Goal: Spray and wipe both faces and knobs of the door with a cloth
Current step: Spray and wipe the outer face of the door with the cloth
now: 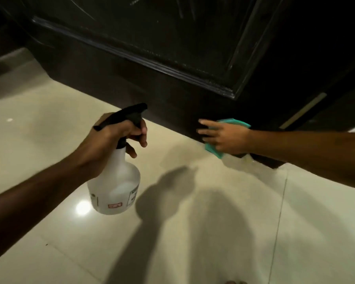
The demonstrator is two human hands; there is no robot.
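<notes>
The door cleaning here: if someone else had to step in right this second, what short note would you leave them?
Left hand: gripping the spray bottle by its black trigger head, held above the floor, nozzle aimed toward the door.
Right hand: open, fingers spread, pressing the teal cloth flat against the door's bottom rail, just above the floor.
Done: streaks on the panel above suggest it has been wiped; I cannot confirm more.
Left: finish the bottom rail. No knob and no other face is in view, so treat the knobs and the far face as unchecked.
</notes>
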